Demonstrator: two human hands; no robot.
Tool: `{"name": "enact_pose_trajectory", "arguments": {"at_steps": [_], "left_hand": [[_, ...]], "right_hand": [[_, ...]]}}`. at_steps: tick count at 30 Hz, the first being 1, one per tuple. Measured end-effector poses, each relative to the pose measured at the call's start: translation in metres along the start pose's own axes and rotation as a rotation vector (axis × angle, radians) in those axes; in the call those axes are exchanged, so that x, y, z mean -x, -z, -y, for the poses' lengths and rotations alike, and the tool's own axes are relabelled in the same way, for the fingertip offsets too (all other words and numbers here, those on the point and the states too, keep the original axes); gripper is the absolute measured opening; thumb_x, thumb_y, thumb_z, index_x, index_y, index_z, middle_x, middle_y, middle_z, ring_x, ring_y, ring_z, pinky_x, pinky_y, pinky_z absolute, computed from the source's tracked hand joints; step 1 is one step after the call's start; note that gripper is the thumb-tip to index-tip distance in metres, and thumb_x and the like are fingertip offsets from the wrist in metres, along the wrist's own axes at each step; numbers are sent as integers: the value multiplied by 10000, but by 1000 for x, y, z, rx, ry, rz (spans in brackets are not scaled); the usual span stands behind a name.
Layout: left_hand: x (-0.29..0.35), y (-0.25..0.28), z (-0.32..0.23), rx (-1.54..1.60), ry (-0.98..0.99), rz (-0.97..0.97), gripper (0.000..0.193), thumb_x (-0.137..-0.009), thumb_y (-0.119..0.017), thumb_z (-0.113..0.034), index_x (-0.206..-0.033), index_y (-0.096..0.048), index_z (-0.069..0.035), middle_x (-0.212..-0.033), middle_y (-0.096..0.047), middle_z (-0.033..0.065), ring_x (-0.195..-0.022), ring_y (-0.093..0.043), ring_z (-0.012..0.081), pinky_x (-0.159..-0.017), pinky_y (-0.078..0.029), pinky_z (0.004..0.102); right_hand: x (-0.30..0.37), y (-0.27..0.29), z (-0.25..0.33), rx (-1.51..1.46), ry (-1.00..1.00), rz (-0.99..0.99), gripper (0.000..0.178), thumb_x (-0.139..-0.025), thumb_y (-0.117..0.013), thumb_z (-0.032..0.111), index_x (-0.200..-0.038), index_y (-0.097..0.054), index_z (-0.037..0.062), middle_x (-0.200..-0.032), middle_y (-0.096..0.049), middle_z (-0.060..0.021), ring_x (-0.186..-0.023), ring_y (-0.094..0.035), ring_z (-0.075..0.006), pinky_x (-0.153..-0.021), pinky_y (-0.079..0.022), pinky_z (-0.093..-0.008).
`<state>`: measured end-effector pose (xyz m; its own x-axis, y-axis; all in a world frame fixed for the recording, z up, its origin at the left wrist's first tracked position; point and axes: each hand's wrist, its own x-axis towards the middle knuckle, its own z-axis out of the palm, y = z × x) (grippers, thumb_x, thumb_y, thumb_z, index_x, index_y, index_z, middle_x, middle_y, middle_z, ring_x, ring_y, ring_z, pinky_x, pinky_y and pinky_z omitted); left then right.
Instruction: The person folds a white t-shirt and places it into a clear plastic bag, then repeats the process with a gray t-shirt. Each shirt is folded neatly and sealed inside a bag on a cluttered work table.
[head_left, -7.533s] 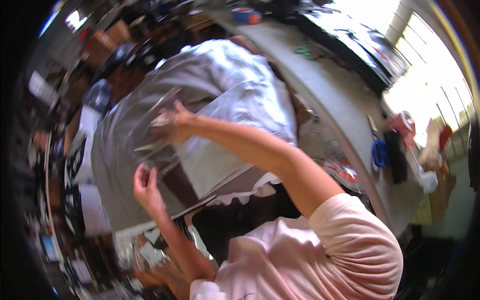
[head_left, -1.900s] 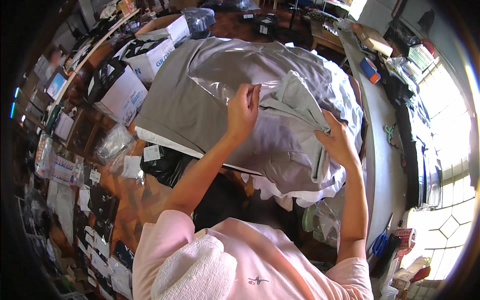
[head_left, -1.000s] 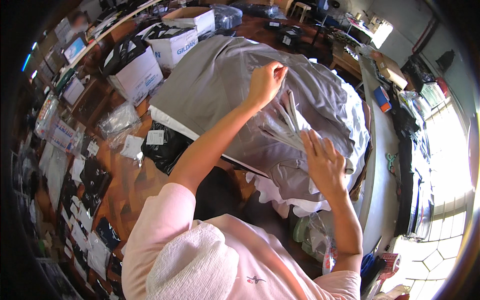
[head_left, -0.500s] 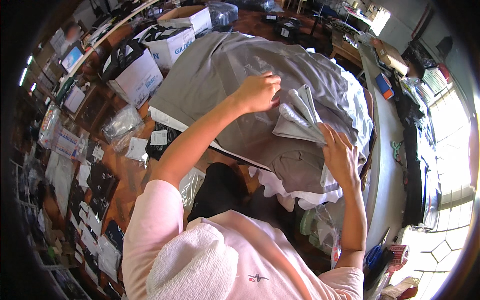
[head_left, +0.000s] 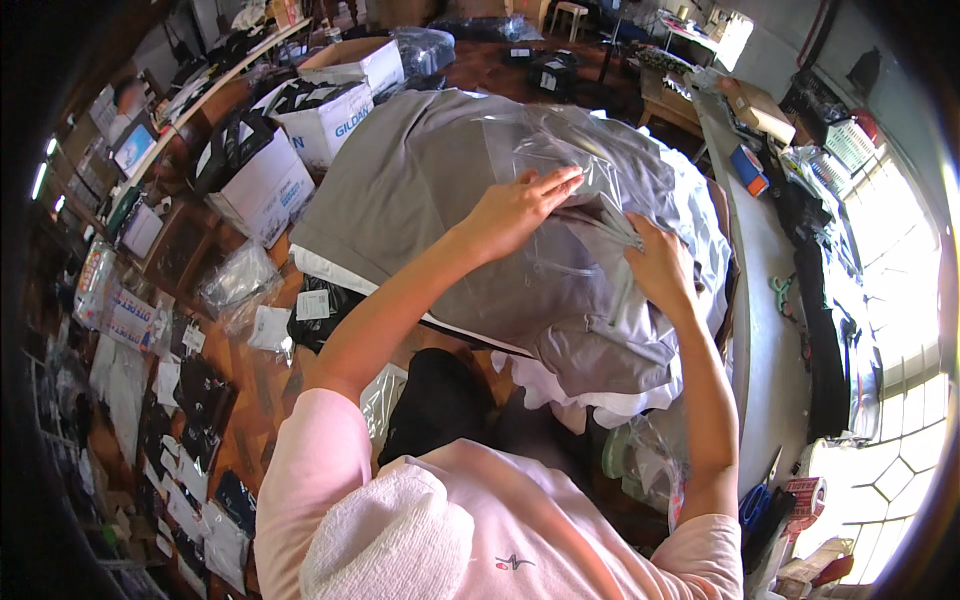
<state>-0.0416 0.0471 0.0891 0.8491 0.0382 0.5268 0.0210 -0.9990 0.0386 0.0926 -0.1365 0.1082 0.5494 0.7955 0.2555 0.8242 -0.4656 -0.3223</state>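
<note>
The left hand [head_left: 520, 215] is over the middle of a wide heap of grey cloth [head_left: 400, 210], its fingers held together and pointing right, at the near edge of a clear plastic bag [head_left: 545, 145]; whether they pinch the film cannot be told. The right hand [head_left: 662, 262] is clamped on a folded grey garment [head_left: 603, 228], thumb and fingers closed on its right side. The two hands are near each other but apart, with the garment between them and its far end close to the bag, which lies flat and shiny on the heap; whether any of the garment is inside the bag is unclear. White cloth [head_left: 705, 215] shows along the heap's right side, and a ruffled pale edge [head_left: 575, 398] hangs at the near side. To the right runs a long grey counter [head_left: 762, 385] carrying green scissors [head_left: 781, 288], blue-handled scissors [head_left: 757, 500], a red-and-white tape roll [head_left: 806, 500] and a blue-and-orange object [head_left: 748, 168]. To the left, a white carton [head_left: 268, 195] filled with black things stands near a bundle of clear plastic [head_left: 238, 278] on the wooden floor [head_left: 245, 375]. A white towel [head_left: 390, 540] rests against the person's pink shirt [head_left: 540, 510].
</note>
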Motion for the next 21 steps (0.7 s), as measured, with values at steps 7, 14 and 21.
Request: {"name": "enact_pose_trajectory", "arguments": {"at_steps": [7, 14, 21], "left_hand": [[-7, 0, -22, -1, -65, -81, 564, -766, -468, 41, -1311, -414, -92, -1359, -389, -14, -1022, -545, 238, -724, -546, 329], [5, -7, -11, -162, 115, -24, 664, -697, -547, 44, -1322, -402, -127, -1365, -374, 0, -970, -553, 274, -647, -550, 333], [37, -22, 1, -284, 39, -44, 582, -727, -526, 22, -1261, -504, -210, -1400, -342, 4, -1008, -513, 251, -747, -511, 337]], "right_hand": [[-28, -24, 42, 33, -78, -54, 301, -743, -506, 135, -1011, -574, 18, -865, -636, -232, -834, -622, -388, -734, -477, -465], [-51, -32, 6, -28, -115, 96, 915, -610, -669, 661, -1200, -511, -21, -1024, -611, -248, -996, -587, -369, -837, -468, -417], [-33, -46, -46, 1, -326, 133, 424, -681, -683, 470, -782, -693, 59, -804, -651, -178, -767, -635, -325, -688, -494, -406]]}}
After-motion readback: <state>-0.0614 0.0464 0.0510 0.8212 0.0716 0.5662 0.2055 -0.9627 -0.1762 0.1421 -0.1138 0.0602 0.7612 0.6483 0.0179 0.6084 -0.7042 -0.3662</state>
